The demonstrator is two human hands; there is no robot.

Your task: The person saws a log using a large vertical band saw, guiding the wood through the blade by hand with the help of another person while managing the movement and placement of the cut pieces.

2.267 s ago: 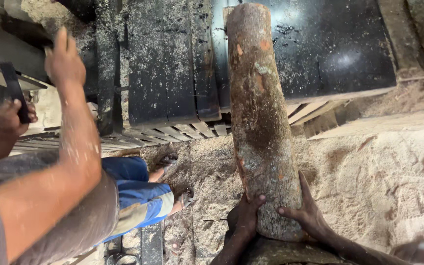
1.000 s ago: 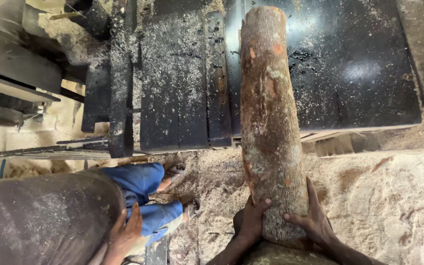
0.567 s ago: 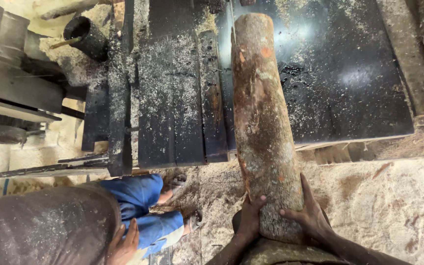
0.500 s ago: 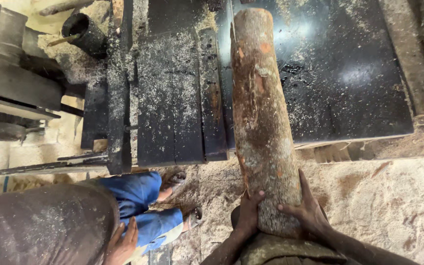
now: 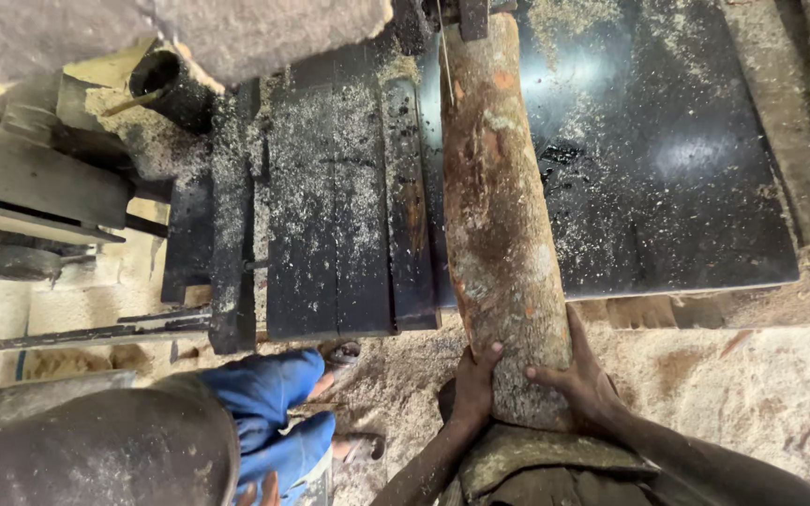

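Observation:
A long round log (image 5: pixel 499 225) with rough brown and grey bark lies lengthwise on a black metal saw table (image 5: pixel 667 150) dusted with sawdust. My left hand (image 5: pixel 475 384) grips the left side of the log's near end. My right hand (image 5: pixel 578 375) clasps the right side of that same end. The near end overhangs the table's front edge. A thin saw blade (image 5: pixel 444 56) stands at the log's far end, near its left side.
Another person in blue trousers (image 5: pixel 269 422) and a dusty shirt stands at the lower left, a sandalled foot (image 5: pixel 335 356) on the sawdust floor. Grey machine parts (image 5: pixel 39 187) and a black pipe (image 5: pixel 171 84) sit at the left. Sawdust heaps (image 5: pixel 761 394) lie at the right.
The log has slid forward along the table toward the blade, both my hands staying on its near end. The other person's raised arm has dropped out of view.

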